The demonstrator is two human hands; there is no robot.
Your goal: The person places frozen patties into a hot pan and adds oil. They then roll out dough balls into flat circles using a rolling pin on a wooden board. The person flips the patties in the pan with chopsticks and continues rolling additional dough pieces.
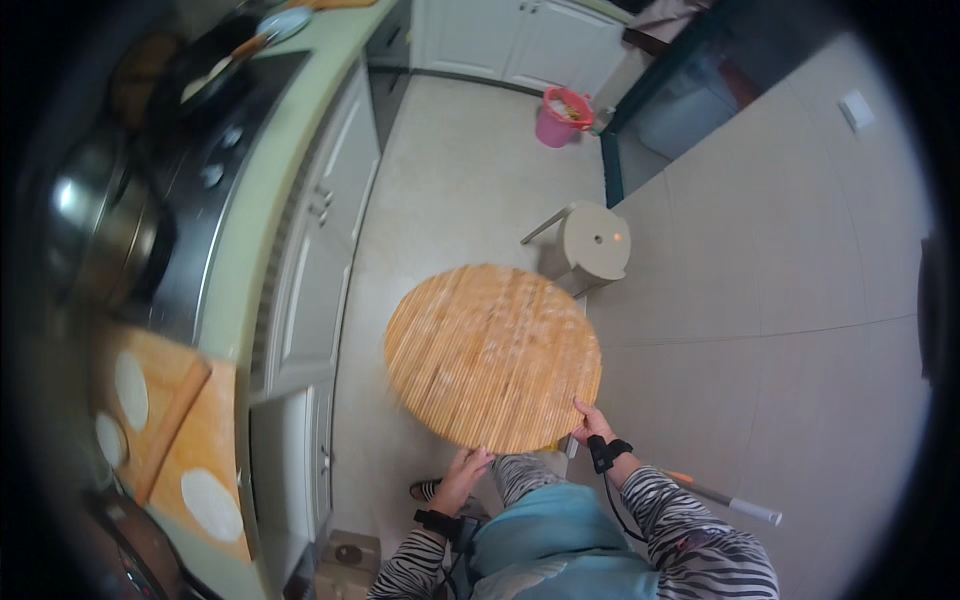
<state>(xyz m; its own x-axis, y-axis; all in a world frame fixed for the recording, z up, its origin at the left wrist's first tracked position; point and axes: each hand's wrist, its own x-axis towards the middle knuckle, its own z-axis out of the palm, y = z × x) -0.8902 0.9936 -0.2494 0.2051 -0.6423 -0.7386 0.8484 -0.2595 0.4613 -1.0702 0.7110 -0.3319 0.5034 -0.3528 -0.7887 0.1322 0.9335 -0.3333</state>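
Note:
A round tray of thin reed or bamboo strips (491, 352), dusted with whitish powder, is held out in front of me above the floor. My left hand (466, 474) grips its near edge, with the fingertips at the rim. At the right near edge, my right hand (592, 421) holds the rim with the thumb on top. On the counter to the left lies a wooden board (171, 491) bearing a rolling pin (174, 429) and several flat dough rounds (212, 504).
A beige plastic stool (589, 244) stands beyond the tray, near the wall. Farther off is a pink bucket (556, 124) with scraps in it. On the left are a stove (191, 217) and pans; below the counter, one cabinet door (321, 461) appears to stand ajar. A cardboard box (347, 574) sits nearby.

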